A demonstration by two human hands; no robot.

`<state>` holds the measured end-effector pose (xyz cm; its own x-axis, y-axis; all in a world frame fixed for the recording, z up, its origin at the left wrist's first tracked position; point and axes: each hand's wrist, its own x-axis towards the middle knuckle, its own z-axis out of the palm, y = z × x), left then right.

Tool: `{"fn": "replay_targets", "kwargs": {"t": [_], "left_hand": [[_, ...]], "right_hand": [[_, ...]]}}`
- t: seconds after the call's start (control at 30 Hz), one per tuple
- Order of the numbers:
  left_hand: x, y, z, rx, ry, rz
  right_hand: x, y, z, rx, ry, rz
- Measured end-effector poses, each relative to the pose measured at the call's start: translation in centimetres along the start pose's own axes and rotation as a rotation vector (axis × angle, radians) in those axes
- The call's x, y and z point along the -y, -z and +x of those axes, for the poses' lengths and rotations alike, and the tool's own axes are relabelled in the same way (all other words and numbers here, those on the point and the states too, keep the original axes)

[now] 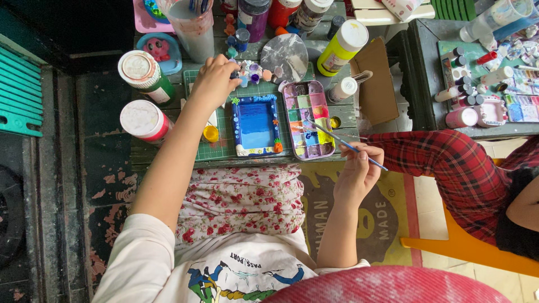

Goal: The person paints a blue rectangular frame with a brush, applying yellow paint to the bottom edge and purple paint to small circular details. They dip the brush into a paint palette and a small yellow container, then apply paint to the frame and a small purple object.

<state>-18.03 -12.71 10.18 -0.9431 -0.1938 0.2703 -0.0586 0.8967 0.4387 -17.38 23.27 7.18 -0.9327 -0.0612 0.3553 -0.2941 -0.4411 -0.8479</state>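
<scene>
Two hands busy at once, so plenty of room for mishaps. Left hand [214, 81] reaching far over the table, fingers curled down among the little paint pots [251, 71] just past the blue painted tray [256, 124]; can't tell whether actually pinching one or only touching. Right hand [358, 171] closed around a thin blue-handled brush [342, 143], near edge of the table, tip hanging over the rectangular paint palette [307, 119].

Could go wrong, probably:
- left forearm crossing right beside the yellow pot [210, 133] and the two big capped bottles [147, 95] on the left; one careless pull back and something tips.
- wet blue on the tray looking fresh, wrist passing close above it, easy smear.
- loaded brush held out over the floral lap [241, 196], so drips on fabric.
- tall yellow bottle [341, 47] leaning far right, ready to roll.

Hard to make out: left fingertips buried in the clutter, brush bristles too thin to read, palette colours muddy. Neighbour in the red plaid sleeve [449, 165] cut off at the right edge, hands out of sight. Far table items chopped by the top edge.
</scene>
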Motion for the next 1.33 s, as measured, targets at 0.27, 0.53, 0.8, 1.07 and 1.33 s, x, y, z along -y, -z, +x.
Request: {"fn": "replay_targets", "kwargs": {"t": [0.27, 0.53, 0.8, 1.07, 1.33], "left_hand": [[-4.9, 4.6, -10.0, -0.275, -0.063, -0.375], [-6.3, -0.5, -20.6, -0.118, 0.329, -0.94], [-3.5, -6.2, -23.2, 0.069, 0.558, -1.08], [-3.4, -7.1, -21.7, 0.174, 0.625, -1.075], [-4.0, -7.1, -20.7, 0.111, 0.571, -1.291]], "right_hand": [[-2.0, -1.8, -2.8, 0.03, 0.077, -0.16], [-4.2, -6.8, -7.5, 0.369, 0.119, -0.683], [-5.0, -11.3, -6.4, 0.383, 0.298, -1.002], [-5.4, -12.5, -5.5, 0.373, 0.309, -1.144], [-7.2, -12.2, -5.0, 0.398, 0.296, -1.082]]}}
